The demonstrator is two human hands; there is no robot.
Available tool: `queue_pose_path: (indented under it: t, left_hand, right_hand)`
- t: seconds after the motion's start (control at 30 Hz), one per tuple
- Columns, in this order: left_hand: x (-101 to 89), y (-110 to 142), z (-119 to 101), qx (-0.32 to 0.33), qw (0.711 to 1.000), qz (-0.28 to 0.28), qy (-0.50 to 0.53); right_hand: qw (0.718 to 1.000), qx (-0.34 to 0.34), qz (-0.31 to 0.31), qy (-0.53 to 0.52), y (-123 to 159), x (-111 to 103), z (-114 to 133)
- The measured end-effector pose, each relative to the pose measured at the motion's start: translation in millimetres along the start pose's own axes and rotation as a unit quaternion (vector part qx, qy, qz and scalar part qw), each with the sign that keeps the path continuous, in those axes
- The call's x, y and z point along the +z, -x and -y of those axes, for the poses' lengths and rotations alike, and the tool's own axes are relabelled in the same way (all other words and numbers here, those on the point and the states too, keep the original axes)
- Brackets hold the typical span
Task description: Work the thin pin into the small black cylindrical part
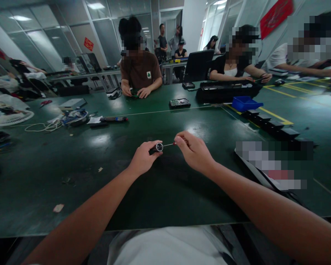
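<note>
The room is rather dim, with 2 whitish lights [96, 6] glowing at upper left and brighter glass [210, 27] right of centre. Soft glare pools on the dark green tabletop [79, 184], strongest at far right, while its near part sinks into shadow. Edges stretch and lean, the background looks soft, and coarse pixel blocks mask several patches.

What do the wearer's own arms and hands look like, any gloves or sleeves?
Left hand and right hand both ungloved; no rings that I can make out. No watch, strap or cable at either wrist. Left forearm and right forearm show no markings and are uncovered along nearly all the visible length. White clothing at the torso.
</note>
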State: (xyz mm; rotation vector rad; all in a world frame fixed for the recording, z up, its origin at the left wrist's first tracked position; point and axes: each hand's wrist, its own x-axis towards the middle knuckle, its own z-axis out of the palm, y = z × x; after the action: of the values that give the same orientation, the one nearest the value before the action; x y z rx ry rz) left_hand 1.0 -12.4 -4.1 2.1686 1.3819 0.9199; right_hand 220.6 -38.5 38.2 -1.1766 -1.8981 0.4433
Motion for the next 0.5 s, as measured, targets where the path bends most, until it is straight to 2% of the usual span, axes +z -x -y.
queue_pose_path:
  t: [0.2,0.27,0.33,0.4,0.5]
  left_hand:
    - [-0.6,0.4,-2.5,-0.017,1.0,0.012,-0.001]
    - [-1.5,0.4,-4.3,-0.024,1.0,0.011,-0.004]
    - [-3.2,0.6,-6.1,-0.021,1.0,0.007,-0.006]
    - [-5.4,0.9,-7.4,0.011,1.0,0.005,-0.007]
    - [-7.8,0.6,-6.7,0.071,0.997,0.007,-0.026]
  right_hand:
    - [0.999,-0.016,-0.029,-0.029,2.2,3.7,-1.3]
    - [0.997,0.001,-0.038,-0.068,1.2,6.1,-3.3]
    - [0.988,0.046,-0.045,-0.138,-2.0,8.7,-7.6]
    - [0.962,0.101,-0.061,-0.245,-7.1,11.1,-14.9]
    - [0.894,0.204,-0.062,-0.394,-14.5,13.9,-28.0]
